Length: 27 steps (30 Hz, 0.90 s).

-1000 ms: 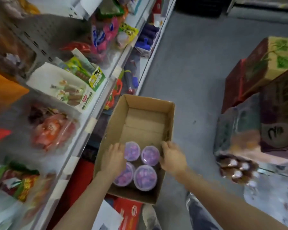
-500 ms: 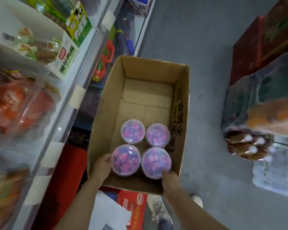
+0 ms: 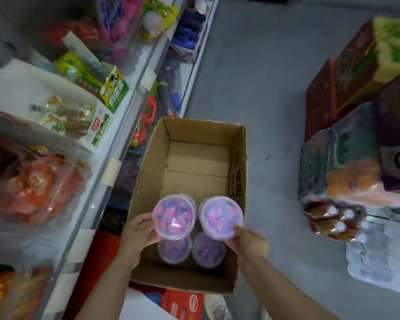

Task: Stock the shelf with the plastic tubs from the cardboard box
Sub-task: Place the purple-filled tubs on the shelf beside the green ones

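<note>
Holding one lidded plastic tub each above cardboard box (image 3: 148, 181), lower centre of frame. Left hand (image 3: 138, 234) curls round left tub (image 3: 174, 215); right hand (image 3: 249, 243) pinches right tub (image 3: 220, 218) at rim. Two remaining tubs (image 3: 189, 250) sit on box floor. Risk: rim-only pinch slips or lid pops during lift toward shelf (image 3: 116, 144) at left.

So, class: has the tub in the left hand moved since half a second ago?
Yes. That tub has risen off the box floor; two tubs remain below.
</note>
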Tool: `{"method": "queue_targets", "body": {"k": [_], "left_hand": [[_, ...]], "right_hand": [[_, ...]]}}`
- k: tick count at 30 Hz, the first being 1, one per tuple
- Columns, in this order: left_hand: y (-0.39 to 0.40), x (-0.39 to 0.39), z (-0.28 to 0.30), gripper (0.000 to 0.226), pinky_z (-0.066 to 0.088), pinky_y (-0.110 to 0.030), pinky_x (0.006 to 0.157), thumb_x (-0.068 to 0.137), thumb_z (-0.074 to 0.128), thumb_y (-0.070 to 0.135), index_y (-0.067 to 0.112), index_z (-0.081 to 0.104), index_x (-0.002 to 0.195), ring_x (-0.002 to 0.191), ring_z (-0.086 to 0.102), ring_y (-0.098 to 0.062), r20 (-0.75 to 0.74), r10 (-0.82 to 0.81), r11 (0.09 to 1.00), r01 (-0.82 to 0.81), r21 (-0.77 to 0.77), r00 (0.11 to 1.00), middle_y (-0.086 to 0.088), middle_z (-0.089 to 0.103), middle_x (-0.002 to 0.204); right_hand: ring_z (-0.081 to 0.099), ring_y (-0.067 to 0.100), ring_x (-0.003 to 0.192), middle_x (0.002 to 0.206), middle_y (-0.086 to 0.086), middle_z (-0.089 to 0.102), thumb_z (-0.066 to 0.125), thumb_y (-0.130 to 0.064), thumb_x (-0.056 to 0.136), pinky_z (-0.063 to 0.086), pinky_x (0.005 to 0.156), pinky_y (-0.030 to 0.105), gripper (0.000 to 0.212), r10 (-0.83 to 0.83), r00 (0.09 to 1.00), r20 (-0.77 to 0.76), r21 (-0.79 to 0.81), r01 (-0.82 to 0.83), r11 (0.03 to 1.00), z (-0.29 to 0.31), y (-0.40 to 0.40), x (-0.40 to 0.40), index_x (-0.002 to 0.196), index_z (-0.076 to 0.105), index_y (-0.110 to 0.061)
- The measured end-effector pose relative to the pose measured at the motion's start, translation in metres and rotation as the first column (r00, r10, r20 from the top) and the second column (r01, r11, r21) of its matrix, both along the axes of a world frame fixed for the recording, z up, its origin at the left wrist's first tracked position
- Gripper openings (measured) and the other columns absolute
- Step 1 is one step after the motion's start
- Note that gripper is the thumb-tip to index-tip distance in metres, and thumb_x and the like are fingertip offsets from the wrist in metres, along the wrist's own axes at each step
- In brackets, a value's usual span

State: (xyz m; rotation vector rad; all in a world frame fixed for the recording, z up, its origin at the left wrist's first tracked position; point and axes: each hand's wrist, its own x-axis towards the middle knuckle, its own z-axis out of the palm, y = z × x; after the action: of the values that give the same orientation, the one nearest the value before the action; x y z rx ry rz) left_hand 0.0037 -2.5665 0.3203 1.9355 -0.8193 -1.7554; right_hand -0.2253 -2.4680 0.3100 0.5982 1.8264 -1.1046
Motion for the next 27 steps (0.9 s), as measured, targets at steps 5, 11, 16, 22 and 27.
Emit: {"method": "queue_targets", "body": {"k": [5, 11, 16, 22, 27], "left_hand": [[-0.057, -0.056, 0.094, 0.018, 0.061, -0.033, 0.066, 0.086, 0.069, 0.01, 0.012, 0.065, 0.103, 0.088, 0.072, -0.028, -0.116, 0.068, 0.987, -0.084, -0.137, 0.991, -0.016, 0.072, 0.1], [-0.131, -0.15, 0.216, 0.023, 0.061, -0.033, 0.064, 0.086, 0.069, 0.007, 0.008, 0.062, 0.108, 0.078, 0.071, -0.027, -0.288, 0.121, 0.943, -0.201, -0.264, 0.95, -0.013, 0.071, 0.093], [-0.195, -0.226, 0.295, 0.036, 0.061, -0.037, 0.065, 0.085, 0.071, 0.008, 0.0, 0.06, 0.118, 0.081, 0.07, -0.031, -0.33, 0.105, 0.921, -0.217, -0.324, 0.938, -0.018, 0.071, 0.097], [-0.265, -0.306, 0.366, 0.038, 0.061, -0.035, 0.055, 0.084, 0.071, 0.004, -0.003, 0.06, 0.12, 0.067, 0.069, -0.028, -0.384, 0.122, 0.884, -0.276, -0.378, 0.915, -0.017, 0.069, 0.092], [-0.327, -0.36, 0.413, 0.04, 0.06, -0.035, 0.053, 0.084, 0.071, 0.005, -0.004, 0.06, 0.121, 0.072, 0.066, -0.032, -0.412, 0.123, 0.853, -0.308, -0.422, 0.903, -0.021, 0.067, 0.104]], "right_hand": [[0.066, 0.035, 0.077, 0.088, 0.027, 0.066, 0.076, 0.006, 0.072, 0.058, 0.048, 0.038, 0.03, -0.1, 0.995, -0.022, -0.266, 0.09, 0.96, 0.101, -0.054, -0.056, 0.095, 0.062, 0.017], [0.068, 0.026, 0.06, 0.083, 0.022, 0.066, 0.073, 0.005, 0.077, 0.059, 0.049, 0.033, 0.023, -0.11, 0.991, -0.08, -0.479, 0.058, 0.876, 0.224, -0.118, -0.142, 0.096, 0.06, 0.01], [0.067, 0.026, 0.057, 0.094, 0.028, 0.066, 0.071, 0.007, 0.077, 0.059, 0.051, 0.038, 0.021, -0.094, 0.991, -0.1, -0.574, 0.02, 0.818, 0.303, -0.181, -0.221, 0.095, 0.061, 0.008], [0.07, 0.031, 0.076, 0.094, 0.026, 0.068, 0.075, 0.004, 0.075, 0.056, 0.044, 0.029, 0.036, -0.105, 0.987, -0.126, -0.694, -0.012, 0.72, 0.384, -0.254, -0.304, 0.107, 0.06, 0.012], [0.07, 0.029, 0.073, 0.089, 0.025, 0.068, 0.074, 0.005, 0.076, 0.059, 0.05, 0.037, 0.035, -0.093, 0.986, -0.136, -0.73, -0.036, 0.683, 0.43, -0.321, -0.355, 0.106, 0.06, 0.013]]}}
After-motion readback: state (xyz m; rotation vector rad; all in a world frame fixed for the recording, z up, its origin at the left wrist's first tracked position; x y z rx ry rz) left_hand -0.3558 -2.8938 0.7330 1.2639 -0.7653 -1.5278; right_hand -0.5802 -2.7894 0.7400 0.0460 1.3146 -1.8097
